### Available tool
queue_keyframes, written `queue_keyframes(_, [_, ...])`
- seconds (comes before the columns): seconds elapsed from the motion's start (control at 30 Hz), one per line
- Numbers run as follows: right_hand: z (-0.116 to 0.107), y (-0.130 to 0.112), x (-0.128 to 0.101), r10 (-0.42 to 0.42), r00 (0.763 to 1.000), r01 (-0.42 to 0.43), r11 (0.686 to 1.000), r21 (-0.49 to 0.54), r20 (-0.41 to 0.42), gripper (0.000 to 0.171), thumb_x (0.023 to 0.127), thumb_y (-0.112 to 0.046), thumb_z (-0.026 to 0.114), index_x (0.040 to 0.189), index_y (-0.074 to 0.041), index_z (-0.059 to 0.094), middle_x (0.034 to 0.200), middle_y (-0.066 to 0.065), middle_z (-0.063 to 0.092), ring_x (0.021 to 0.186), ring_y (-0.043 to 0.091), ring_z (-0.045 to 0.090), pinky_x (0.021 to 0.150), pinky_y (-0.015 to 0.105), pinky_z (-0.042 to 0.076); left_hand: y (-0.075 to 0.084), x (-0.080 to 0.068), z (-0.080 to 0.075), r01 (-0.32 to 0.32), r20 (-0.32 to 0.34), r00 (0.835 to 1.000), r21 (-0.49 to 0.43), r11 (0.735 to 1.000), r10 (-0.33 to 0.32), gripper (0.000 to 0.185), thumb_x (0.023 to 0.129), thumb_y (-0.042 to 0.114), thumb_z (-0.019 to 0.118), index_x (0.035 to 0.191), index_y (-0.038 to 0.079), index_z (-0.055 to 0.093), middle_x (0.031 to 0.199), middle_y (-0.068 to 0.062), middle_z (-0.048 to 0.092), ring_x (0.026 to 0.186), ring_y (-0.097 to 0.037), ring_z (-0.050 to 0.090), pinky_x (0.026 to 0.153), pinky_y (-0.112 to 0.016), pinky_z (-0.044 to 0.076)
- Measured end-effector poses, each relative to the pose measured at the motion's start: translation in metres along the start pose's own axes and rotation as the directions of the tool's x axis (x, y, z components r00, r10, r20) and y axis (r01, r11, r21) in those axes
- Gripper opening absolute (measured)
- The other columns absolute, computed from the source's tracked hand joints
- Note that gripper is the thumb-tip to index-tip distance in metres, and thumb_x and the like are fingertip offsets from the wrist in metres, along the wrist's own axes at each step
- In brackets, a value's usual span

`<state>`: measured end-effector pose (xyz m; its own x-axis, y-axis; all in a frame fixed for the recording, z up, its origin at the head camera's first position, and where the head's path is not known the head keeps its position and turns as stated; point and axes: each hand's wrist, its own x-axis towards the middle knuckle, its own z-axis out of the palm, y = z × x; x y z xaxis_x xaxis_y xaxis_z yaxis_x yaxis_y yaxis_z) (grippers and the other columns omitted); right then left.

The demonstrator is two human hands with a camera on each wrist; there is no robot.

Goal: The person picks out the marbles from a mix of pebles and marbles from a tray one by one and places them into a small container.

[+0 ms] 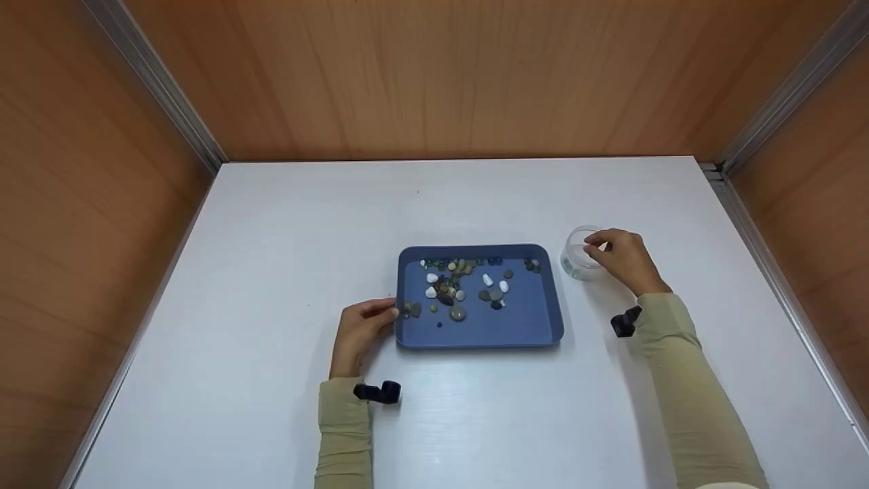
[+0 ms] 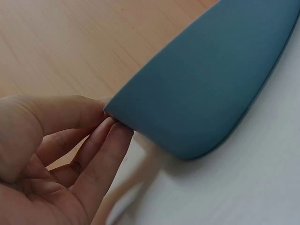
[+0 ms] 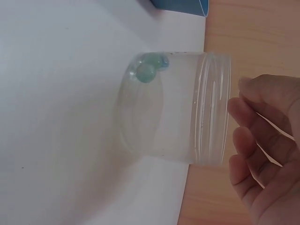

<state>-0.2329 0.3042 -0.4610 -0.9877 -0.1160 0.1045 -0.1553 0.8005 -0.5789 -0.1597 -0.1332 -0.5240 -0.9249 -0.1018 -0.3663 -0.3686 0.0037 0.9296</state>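
Observation:
A blue tray [image 1: 529, 326] lies on the table with several stones and marbles [image 1: 457, 313] in it. My left hand [image 1: 361, 333] pinches the left rim of the tray; in the left wrist view the thumb [image 2: 75, 111] lies at the rim's edge with the fingers opposite. My right hand [image 1: 624, 259] hovers over the mouth of a clear jar [image 1: 576, 265], just right of the tray. No object shows between its loosely bent fingers [image 3: 255, 124]. Several greenish glass marbles [image 3: 146, 73] sit at the bottom of the jar.
The white table [image 1: 271, 258] is enclosed by wood-patterned panels [image 1: 461, 81] at the back and sides. White stones [image 1: 431, 293], dark pebbles and glass marbles lie scattered in the tray, mostly in its left half. Black wrist cameras [image 1: 377, 392] stick out from both sleeves.

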Motion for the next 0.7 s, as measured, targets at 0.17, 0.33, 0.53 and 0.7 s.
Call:
queue_keyframes(0.17, [0.002, -0.002, 0.001, -0.013, 1.000, 0.013, 1.000, -0.002, -0.008, 0.023, 0.092, -0.011, 0.063, 0.107, 0.004, 0.069, 0.102, 0.022, 0.069, 0.085, 0.030, 0.060, 0.072, 0.037, 0.047, -0.001, 0.001, 0.000, 0.000, 0.008, 1.000, -0.002, 1.000, 0.000, 0.028, 0.082, 0.002, 0.073, 0.110, -0.002, 0.070, 0.112, -0.017, 0.067, 0.093, -0.013, 0.064, 0.081, -0.023, 0.055])
queue_keyframes(0.33, [0.004, -0.004, 0.003, -0.031, 0.999, 0.031, 0.999, 0.011, -0.022, 0.021, 0.091, -0.010, 0.063, 0.107, 0.004, 0.070, 0.101, 0.022, 0.069, 0.084, 0.030, 0.059, 0.071, 0.036, 0.046, -0.002, 0.002, -0.001, -0.003, 0.006, 1.000, 0.004, 1.000, 0.003, 0.027, 0.083, 0.003, 0.073, 0.109, -0.001, 0.071, 0.110, -0.016, 0.068, 0.092, -0.013, 0.064, 0.080, -0.023, 0.056])
queue_keyframes(0.53, [0.007, -0.008, 0.005, -0.048, 0.999, 0.049, 0.999, 0.020, -0.026, 0.021, 0.091, -0.009, 0.064, 0.107, 0.003, 0.070, 0.101, 0.021, 0.069, 0.083, 0.029, 0.059, 0.071, 0.036, 0.046, -0.002, 0.002, 0.000, -0.002, 0.003, 1.000, 0.002, 1.000, 0.002, 0.027, 0.083, 0.003, 0.072, 0.109, -0.001, 0.070, 0.109, -0.015, 0.067, 0.090, -0.013, 0.064, 0.077, -0.023, 0.056])
queue_keyframes(0.7, [0.010, -0.015, 0.009, -0.054, 0.998, 0.055, 0.998, 0.035, -0.015, 0.021, 0.092, -0.010, 0.064, 0.108, 0.003, 0.070, 0.102, 0.020, 0.069, 0.085, 0.029, 0.058, 0.073, 0.038, 0.046, -0.001, 0.002, -0.001, 0.004, 0.005, 1.000, 0.011, 1.000, -0.004, 0.027, 0.083, 0.004, 0.072, 0.110, -0.001, 0.070, 0.110, -0.016, 0.067, 0.091, -0.014, 0.064, 0.077, -0.024, 0.056])
